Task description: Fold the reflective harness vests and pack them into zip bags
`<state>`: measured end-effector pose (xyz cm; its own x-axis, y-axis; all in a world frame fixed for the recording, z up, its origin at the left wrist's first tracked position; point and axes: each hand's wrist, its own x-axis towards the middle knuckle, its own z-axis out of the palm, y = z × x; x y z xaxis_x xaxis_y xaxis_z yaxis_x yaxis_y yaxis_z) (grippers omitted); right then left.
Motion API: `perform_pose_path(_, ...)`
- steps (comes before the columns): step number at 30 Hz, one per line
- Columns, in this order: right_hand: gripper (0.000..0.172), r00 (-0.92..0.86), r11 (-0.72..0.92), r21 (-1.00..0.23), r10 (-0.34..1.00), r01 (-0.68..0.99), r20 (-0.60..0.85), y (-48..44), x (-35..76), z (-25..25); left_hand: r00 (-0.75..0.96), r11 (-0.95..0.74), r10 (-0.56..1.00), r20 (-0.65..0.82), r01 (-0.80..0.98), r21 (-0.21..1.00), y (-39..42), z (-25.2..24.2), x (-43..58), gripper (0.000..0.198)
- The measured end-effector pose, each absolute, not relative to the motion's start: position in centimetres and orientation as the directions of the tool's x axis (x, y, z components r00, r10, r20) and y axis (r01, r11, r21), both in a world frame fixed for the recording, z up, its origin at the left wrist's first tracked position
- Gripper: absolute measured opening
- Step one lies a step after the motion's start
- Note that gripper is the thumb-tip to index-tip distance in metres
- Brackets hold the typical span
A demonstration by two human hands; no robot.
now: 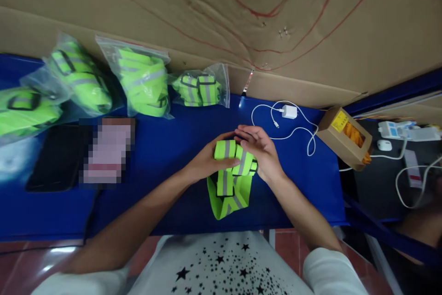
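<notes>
A neon-green strap with grey reflective stripes and black edging [225,183] is partly rolled up between my hands, over the blue table. My left hand [210,159] holds the roll from the left, its thumb across the front. From the right, my right hand [260,150] wraps round the upper side of the roll, fingers bent over the top. Below the hands a loose loop of the strap hangs down toward the table's front edge. The fingertips behind the roll are partly hidden.
Clear bags of green straps [147,81] line the back left of the blue table [193,212]. Two dark flat devices [55,159] lie at left. A white charger [289,111] with its cable and a cardboard box [329,134] stand right. Another person's limb shows at far right.
</notes>
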<state>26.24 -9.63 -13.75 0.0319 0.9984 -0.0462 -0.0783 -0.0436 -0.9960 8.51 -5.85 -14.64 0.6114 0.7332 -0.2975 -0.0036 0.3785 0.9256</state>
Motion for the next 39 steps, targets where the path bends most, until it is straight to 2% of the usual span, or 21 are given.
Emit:
perform_pose_path(4, 0.016, 0.153, -0.037, -0.997, 0.987, -0.073, -0.048, -9.8, 25.1, -14.1, 0.654, 0.436, 0.691, -0.308, -0.037, 0.899, -5.9, -14.2, 8.4, 0.063)
perform_pose_path(6, 0.015, 0.183, -0.040, -0.999, 0.982, -0.037, -0.046, -10.0, 24.9, -13.8, 0.637, 0.451, 0.696, -0.331, -0.028, 0.892, -6.0, -14.2, 8.4, 0.058)
perform_pose_path(9, 0.023, 0.167, -0.002, -0.984, 0.986, 0.179, 0.029, -10.5, 25.0, -13.1, 0.541, 0.495, 0.741, -0.398, -0.038, 0.868, -6.0, -14.3, 8.5, 0.054)
perform_pose_path(11, 0.035, 0.093, -0.015, -0.949, 0.996, 0.315, 0.015, -10.8, 25.3, -12.7, 0.483, 0.521, 0.765, -0.426, -0.078, 0.850, -6.0, -14.4, 8.6, 0.051)
perform_pose_path(12, 0.040, 0.058, -0.038, -0.943, 0.998, 0.330, -0.020, -10.9, 25.5, -12.6, 0.465, 0.536, 0.771, -0.435, -0.104, 0.838, -6.1, -14.4, 8.6, 0.050)
perform_pose_path(14, 0.041, 0.030, -0.097, -0.958, 0.995, 0.268, -0.093, -11.0, 25.7, -12.6, 0.470, 0.578, 0.756, -0.456, -0.152, 0.802, -6.2, -14.5, 8.6, 0.053)
perform_pose_path(17, 0.031, 0.057, -0.143, -0.980, 0.989, 0.140, -0.137, -11.0, 25.8, -13.1, 0.549, 0.638, 0.695, -0.463, -0.175, 0.750, -6.4, -14.4, 8.4, 0.061)
perform_pose_path(22, 0.029, 0.082, -0.146, -0.989, 0.986, 0.001, -0.145, -11.2, 25.9, -13.8, 0.688, 0.582, 0.633, -0.356, -0.119, 0.804, -7.0, -14.1, 8.1, 0.073)
perform_pose_path(27, 0.041, 0.052, -0.122, -0.990, 0.992, 0.068, -0.119, -11.6, 26.0, -12.9, 0.703, 0.491, 0.673, -0.230, -0.192, 0.850, -7.6, -14.5, 8.0, 0.090)
perform_pose_path(29, 0.046, -0.005, -0.117, -0.987, 0.993, 0.107, -0.118, -11.6, 26.2, -12.2, 0.691, 0.452, 0.690, -0.216, -0.179, 0.874, -7.7, -14.8, 7.9, 0.094)
perform_pose_path(32, 0.044, -0.043, -0.102, -0.977, 0.993, 0.186, -0.112, -11.5, 26.6, -11.5, 0.696, 0.372, 0.690, -0.197, -0.109, 0.922, -7.5, -14.8, 7.8, 0.098)
perform_pose_path(36, 0.042, -0.037, -0.063, -0.960, 0.996, 0.274, -0.076, -11.4, 26.7, -11.3, 0.713, 0.388, 0.650, -0.264, -0.013, 0.922, -6.8, -13.7, 7.6, 0.092)
perform_pose_path(39, 0.033, -0.040, -0.100, -0.964, 0.993, 0.248, -0.113, -11.2, 26.8, -11.1, 0.712, 0.446, 0.600, -0.365, 0.081, 0.891, -6.4, -12.7, 7.0, 0.098)
